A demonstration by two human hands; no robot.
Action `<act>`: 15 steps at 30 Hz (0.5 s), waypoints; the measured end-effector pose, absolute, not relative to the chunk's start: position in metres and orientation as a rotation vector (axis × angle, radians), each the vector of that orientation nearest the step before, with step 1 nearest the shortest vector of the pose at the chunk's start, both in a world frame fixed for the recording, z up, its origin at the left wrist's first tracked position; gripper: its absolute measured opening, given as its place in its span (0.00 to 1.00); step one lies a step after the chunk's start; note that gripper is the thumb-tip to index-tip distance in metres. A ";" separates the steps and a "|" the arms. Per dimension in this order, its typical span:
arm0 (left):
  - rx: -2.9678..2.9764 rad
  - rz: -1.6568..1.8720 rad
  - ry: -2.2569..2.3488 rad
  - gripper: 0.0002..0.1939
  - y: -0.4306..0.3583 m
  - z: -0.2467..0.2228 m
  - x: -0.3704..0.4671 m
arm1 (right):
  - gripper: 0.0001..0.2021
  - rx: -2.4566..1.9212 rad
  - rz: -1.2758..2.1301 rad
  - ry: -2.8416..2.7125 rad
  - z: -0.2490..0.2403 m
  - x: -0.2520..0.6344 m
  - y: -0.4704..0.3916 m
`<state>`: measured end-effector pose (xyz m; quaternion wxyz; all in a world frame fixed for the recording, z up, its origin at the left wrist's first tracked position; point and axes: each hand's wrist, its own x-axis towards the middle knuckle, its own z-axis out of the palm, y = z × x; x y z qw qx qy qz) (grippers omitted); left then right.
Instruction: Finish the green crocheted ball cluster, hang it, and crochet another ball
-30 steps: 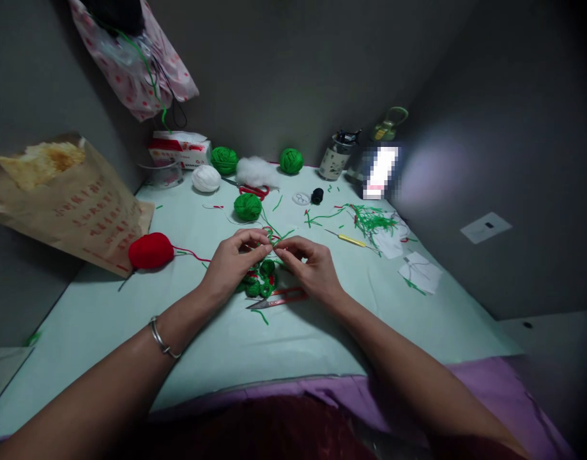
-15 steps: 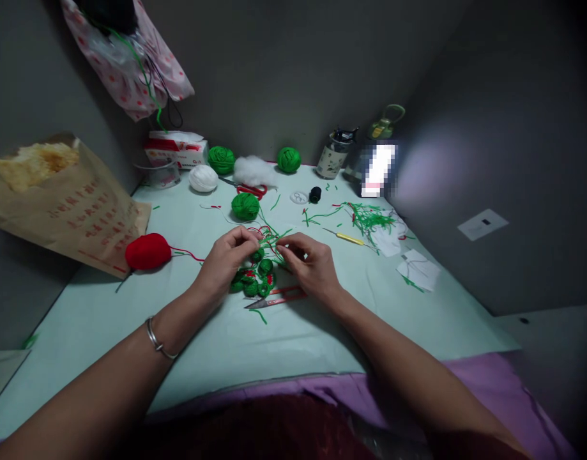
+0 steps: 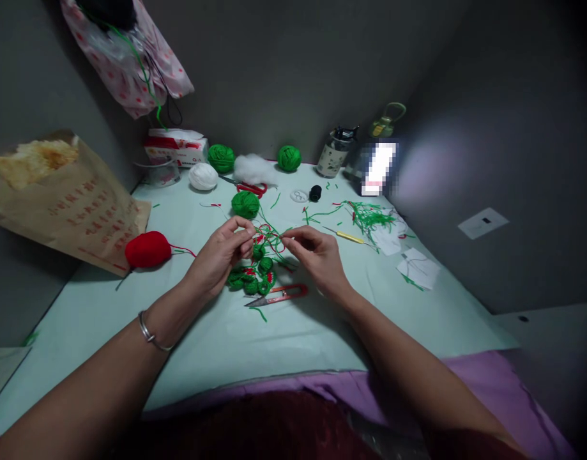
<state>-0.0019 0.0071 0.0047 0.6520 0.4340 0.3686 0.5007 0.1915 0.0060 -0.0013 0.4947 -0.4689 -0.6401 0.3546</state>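
Note:
My left hand (image 3: 221, 252) is closed in a pinch at the left side of some loose green and red yarn strands (image 3: 269, 237); a strand seems to be between its fingertips. Facing it, my right hand (image 3: 319, 255) pinches the green yarn strands on the right side. Just below the fingers lie several small green crocheted pieces (image 3: 251, 286) with red and white parts, resting on the table. Thread snips (image 3: 278, 295) with an orange-red handle lie in front of them. Behind the hands sits a green yarn ball (image 3: 245, 204).
A red yarn ball (image 3: 148, 250) and a paper bag (image 3: 82, 217) stand at left. A white yarn ball (image 3: 203, 176), stuffing (image 3: 253, 170) and red-handled scissors (image 3: 251, 190) are behind. At right lie a yellow crochet hook (image 3: 349, 237), yarn scraps (image 3: 370, 218) and a lit phone (image 3: 379, 169).
My hands have moved slightly apart, the left one shifting left and the right one a little right. More of the loose strands and the snips' handle shows between them.

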 end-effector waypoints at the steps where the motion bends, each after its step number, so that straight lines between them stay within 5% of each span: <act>1: 1.032 1.136 0.874 0.06 0.008 0.004 -0.003 | 0.06 -1.114 0.895 -1.509 0.000 0.193 0.007; 15: 1.793 0.836 1.214 0.09 0.007 -0.008 -0.003 | 0.08 -0.805 1.351 -1.075 0.030 0.218 0.012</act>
